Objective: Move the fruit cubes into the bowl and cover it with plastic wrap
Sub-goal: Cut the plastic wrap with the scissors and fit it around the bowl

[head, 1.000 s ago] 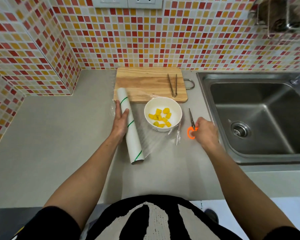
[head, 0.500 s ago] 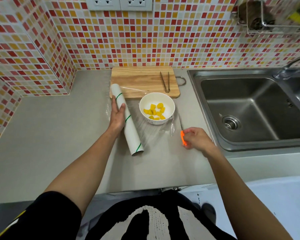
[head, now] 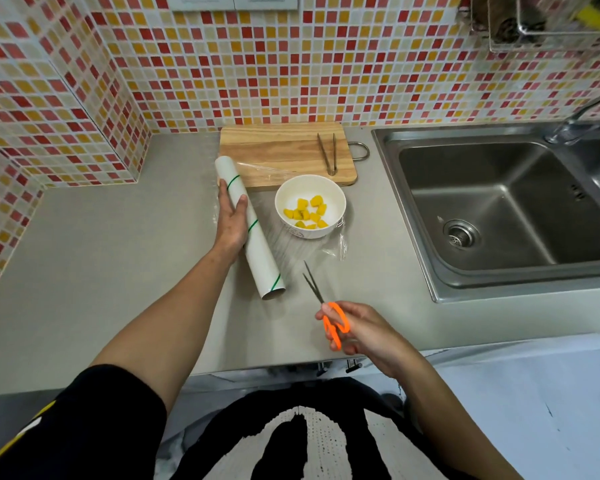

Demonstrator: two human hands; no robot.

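The bowl (head: 310, 206) is white and round, standing on the grey counter (head: 101, 265) just in front of the board (head: 284, 152), with yellow fruit cubes (head: 307, 213) heaped loosely at its bottom. It sits on a clear sheet of wrap (head: 329, 249) drawn out from the roll (head: 250, 230); the sheet's crinkled free edge shows to the bowl's right. No wrap can be seen over the bowl's mouth. The roll lies slanted just left of the bowl, white with thin green lines. The left hand (head: 231, 223) lies on it, fingers curled round its far half. Tongs (head: 327, 154) lie on the board, and the sink (head: 499, 209) is to the right.

A second ago the right hand (head: 364, 329) was at the scissors (head: 323, 306) lying beside the bowl; now it grips their orange handles, raised nearer the counter's front edge, blades slightly parted and pointing toward the roll's near end. The left hand has not moved on the roll
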